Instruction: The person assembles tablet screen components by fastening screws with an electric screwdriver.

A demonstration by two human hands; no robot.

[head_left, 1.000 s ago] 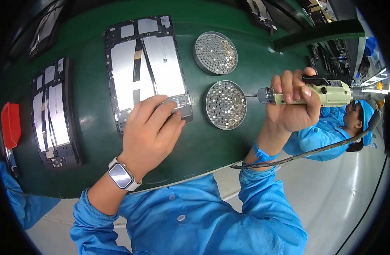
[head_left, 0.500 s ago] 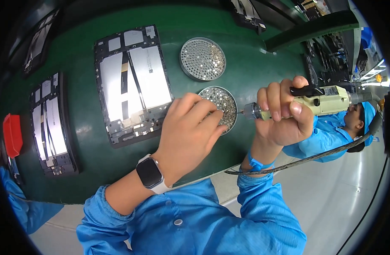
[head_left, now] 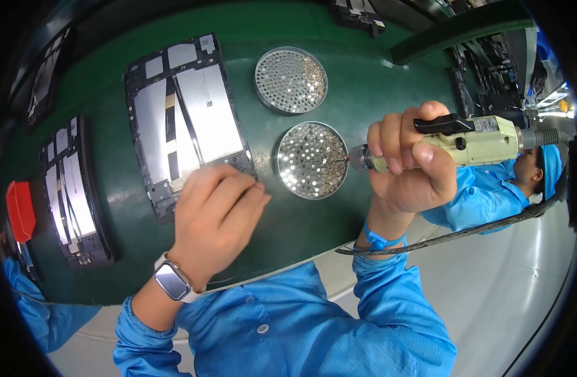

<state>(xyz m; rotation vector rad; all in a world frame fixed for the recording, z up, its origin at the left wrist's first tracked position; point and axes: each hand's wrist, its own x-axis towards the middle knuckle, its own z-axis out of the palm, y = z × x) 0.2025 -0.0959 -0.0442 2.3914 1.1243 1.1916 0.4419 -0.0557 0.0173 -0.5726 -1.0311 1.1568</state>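
My right hand (head_left: 411,160) is wrapped round a pale yellow-green electric screwdriver (head_left: 483,139) with a black lever. Its bit points left, at the right side of the nearer round tray (head_left: 294,179), which is perforated and holds many tiny screws. My left hand (head_left: 219,210), fingers curled together, is over the lower edge of an opened tablet (head_left: 210,107). That tablet has silver panels, dark strips and a black frame. Whatever the left fingertips may hold is hidden beneath them. A second round tray (head_left: 291,80) with small screws stands just behind the first.
Another opened tablet (head_left: 75,188) lies to the left, beside a red bin (head_left: 21,210). More dark device parts (head_left: 357,16) are at the back. A cable (head_left: 451,237) crosses near my right wrist. At right, a person in blue (head_left: 489,198) is close to the green table (head_left: 364,81).
My left hand has moved left, away from the nearer screw tray and onto the tablet's lower edge. The screwdriver has shifted slightly left and up in view, still in my right hand.
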